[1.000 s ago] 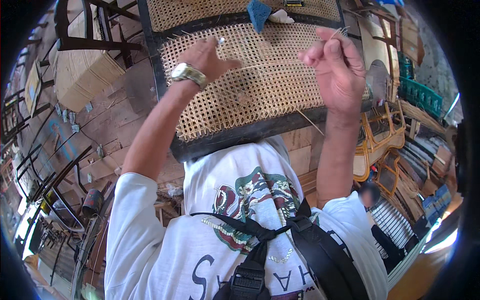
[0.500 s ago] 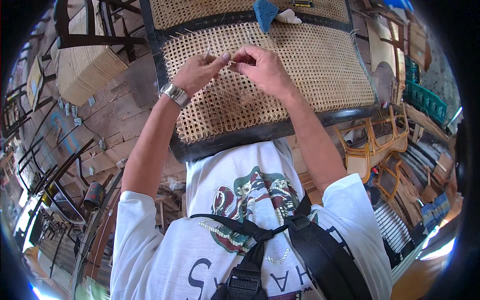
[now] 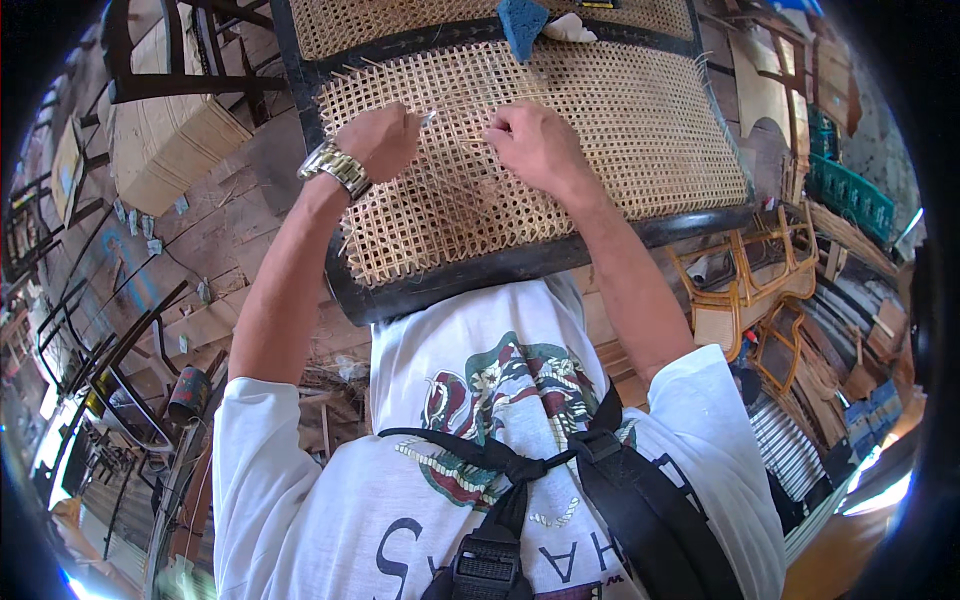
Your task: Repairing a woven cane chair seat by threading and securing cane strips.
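Observation:
A woven cane panel (image 3: pixel 600 130) in a dark wooden frame (image 3: pixel 480 262) lies before me, with loose strand ends sticking up along its left and lower edges. Over its left part my left hand (image 3: pixel 382 142), with a metal watch (image 3: pixel 336 170) at the wrist, is closed on a small shiny blade-like tool (image 3: pixel 428 118) whose tip points right. To the right, my right hand (image 3: pixel 538 148) hovers over the weave, fingers curled in a pinch; what is between them, if anything, is too small to make out. A gap separates the two hands.
On the frame's upper bar lie a blue sponge-like piece (image 3: pixel 521 28) and a crumpled white piece (image 3: pixel 569 28). Chair frames (image 3: pixel 135 370) and a cardboard box (image 3: pixel 170 140) stand at left. Rattan frames (image 3: pixel 745 285) and a green crate (image 3: pixel 850 195) are at right.
My hands were together over the weave and have drawn apart, the left moving left and the right slightly right. The shiny tool's tip now points right from my left hand.

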`<state>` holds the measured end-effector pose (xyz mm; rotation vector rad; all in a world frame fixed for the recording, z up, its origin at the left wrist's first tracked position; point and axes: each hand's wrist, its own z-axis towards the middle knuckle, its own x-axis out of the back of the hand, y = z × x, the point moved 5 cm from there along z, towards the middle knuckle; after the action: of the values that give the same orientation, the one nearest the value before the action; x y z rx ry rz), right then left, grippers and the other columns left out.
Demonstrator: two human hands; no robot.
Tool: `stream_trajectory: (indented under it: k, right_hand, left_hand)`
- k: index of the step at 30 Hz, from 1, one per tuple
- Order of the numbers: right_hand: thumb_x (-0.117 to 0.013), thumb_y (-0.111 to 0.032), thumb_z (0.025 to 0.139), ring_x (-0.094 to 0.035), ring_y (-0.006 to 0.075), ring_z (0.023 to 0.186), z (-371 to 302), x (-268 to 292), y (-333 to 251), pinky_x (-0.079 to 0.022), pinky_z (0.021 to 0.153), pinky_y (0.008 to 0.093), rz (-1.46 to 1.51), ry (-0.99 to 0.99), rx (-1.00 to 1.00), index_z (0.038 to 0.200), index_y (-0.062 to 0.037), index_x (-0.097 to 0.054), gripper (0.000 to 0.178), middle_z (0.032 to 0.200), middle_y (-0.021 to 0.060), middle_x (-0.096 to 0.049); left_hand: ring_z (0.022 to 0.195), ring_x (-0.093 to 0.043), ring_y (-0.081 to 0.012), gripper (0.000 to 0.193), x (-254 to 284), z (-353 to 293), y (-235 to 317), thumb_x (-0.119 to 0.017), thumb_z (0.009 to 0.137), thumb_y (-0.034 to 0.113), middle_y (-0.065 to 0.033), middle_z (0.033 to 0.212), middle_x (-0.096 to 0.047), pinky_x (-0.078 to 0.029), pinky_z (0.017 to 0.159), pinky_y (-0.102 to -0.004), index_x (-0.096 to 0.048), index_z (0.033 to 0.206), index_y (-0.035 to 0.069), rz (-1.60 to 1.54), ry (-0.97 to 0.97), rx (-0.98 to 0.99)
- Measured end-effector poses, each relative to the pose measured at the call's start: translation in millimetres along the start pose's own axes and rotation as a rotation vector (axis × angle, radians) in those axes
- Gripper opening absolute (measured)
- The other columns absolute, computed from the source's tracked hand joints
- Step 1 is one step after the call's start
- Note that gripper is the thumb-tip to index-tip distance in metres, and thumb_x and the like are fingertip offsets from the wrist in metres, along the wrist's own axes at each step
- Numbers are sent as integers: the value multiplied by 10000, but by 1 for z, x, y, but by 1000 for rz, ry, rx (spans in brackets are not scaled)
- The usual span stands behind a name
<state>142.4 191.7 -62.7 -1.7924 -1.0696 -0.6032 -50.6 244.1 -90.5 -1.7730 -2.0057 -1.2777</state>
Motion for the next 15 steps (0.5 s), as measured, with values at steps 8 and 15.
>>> stream_trajectory:
  k: [8,15]
  right_hand:
    - [-587,-274,907,-665,337,920,-4,4,-10,-517,846,461,-79,157,84,912,-22,-695,274,961,165,-674]
    - [-624,-227,900,-661,333,888,-7,1,-18,-519,825,457,-99,161,122,875,-26,-674,208,969,152,-667]
  left_hand:
    - [863,-723,-311,276,7,-18,32,-557,977,302,-155,910,-732,-571,725,-441,-727,1012,88,374,41,-87]
    - [872,-733,-285,225,3,-18,62,-558,930,189,-151,903,-741,-585,734,-419,-751,929,72,581,183,-295]
